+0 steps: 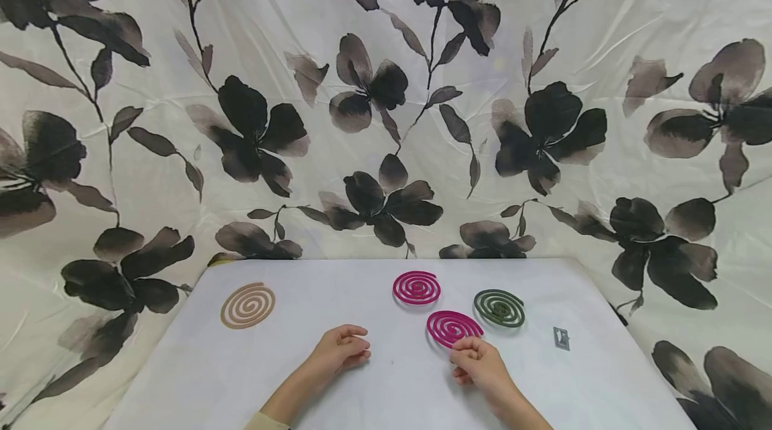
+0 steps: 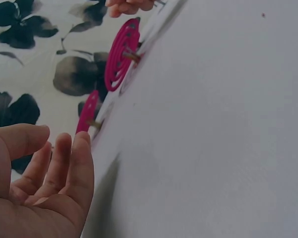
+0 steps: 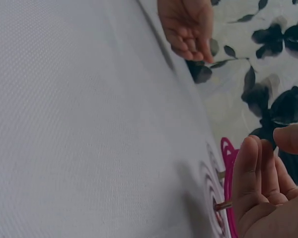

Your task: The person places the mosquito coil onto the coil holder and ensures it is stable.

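A pink mosquito coil (image 1: pixel 451 328) is raised off the white table on a small stand, with a post (image 3: pixel 222 205) under it in the right wrist view. My right hand (image 1: pixel 482 368) is at its near right edge, fingers loosely bent and nothing between thumb and fingertips. Whether the fingers touch the coil cannot be told. Farther back is a second pink coil (image 1: pixel 417 288), also on a post in the left wrist view. My left hand (image 1: pixel 340 349) hovers over the table left of the pink coils, fingers relaxed and holding nothing.
To the right of the pink coils stands a green coil (image 1: pixel 499 308). A tan coil (image 1: pixel 248 305) is at the table's far left. One small flat metal piece (image 1: pixel 561 339) lies on the right. Behind the white table (image 1: pixel 374 410) hangs a flowered cloth (image 1: pixel 386 149).
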Motion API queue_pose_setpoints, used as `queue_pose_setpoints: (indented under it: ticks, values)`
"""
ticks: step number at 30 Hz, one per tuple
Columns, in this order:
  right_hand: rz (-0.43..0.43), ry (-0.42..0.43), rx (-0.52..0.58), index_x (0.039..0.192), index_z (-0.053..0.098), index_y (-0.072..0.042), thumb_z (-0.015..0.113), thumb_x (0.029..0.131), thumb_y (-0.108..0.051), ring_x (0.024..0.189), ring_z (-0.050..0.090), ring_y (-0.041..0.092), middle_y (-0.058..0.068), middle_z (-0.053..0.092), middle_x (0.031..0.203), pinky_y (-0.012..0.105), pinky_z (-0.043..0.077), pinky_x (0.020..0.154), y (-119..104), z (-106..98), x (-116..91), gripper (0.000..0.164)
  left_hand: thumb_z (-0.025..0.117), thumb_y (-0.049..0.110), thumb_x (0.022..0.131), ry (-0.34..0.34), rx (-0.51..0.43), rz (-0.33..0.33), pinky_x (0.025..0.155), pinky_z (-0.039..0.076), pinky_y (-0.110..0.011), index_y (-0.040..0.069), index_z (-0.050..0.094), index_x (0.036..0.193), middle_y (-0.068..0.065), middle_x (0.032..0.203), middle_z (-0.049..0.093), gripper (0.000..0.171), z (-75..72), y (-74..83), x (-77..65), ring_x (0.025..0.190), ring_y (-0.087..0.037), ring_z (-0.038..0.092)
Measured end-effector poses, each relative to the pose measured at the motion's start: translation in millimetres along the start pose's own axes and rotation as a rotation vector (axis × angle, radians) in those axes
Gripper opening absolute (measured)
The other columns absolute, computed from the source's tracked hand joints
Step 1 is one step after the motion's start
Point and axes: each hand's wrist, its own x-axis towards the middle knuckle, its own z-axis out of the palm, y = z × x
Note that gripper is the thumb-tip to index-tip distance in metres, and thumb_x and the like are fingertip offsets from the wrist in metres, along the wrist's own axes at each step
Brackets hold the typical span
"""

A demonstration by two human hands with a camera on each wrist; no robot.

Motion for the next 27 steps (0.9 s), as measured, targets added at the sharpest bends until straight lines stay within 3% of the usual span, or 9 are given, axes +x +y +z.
queue_pose_setpoints:
  ticks: [6, 14, 27]
  values:
    - [-0.019, -0.042, -0.009, 0.107, 0.055, 0.009, 0.065, 0.09, -0.007, 0.065, 0.062, 0.015, 0.007, 0.067, 0.081, 0.026, 0.054, 0.058, 2.2, 10.3, 1.2, 0.025, 0.062, 0.008, 0.094, 0.026, -0.006, -0.002, 0.081, 0.055, -0.03, -0.014, 0.041, 0.131, -0.018, 0.105, 0.063, 0.047, -19.1, -3.0, -17.7, 0.092, -0.022, 0.066]
    - [-0.073, -0.11, -0.113, 0.107, 0.054, 0.011, 0.07, 0.087, -0.011, 0.066, 0.064, 0.018, 0.013, 0.067, 0.081, 0.03, 0.056, 0.059, -4.4, 22.0, -5.0, 0.033, 0.062, 0.01, 0.095, 0.079, 0.011, -0.017, 0.084, 0.054, -0.031, -0.015, 0.038, 0.132, -0.019, 0.107, 0.063, 0.051, -42.4, 3.2, -47.2, 0.095, -0.024, 0.065]
    - [-0.077, -0.148, -0.089, 0.108, 0.056, 0.009, 0.068, 0.087, -0.008, 0.066, 0.064, 0.017, 0.01, 0.068, 0.083, 0.03, 0.056, 0.059, -4.8, 45.5, 3.6, 0.029, 0.061, 0.014, 0.096, 0.213, -0.007, -0.042, 0.086, 0.053, -0.032, -0.015, 0.034, 0.135, -0.015, 0.108, 0.063, 0.055, -87.4, 6.9, -87.8, 0.096, -0.022, 0.065]
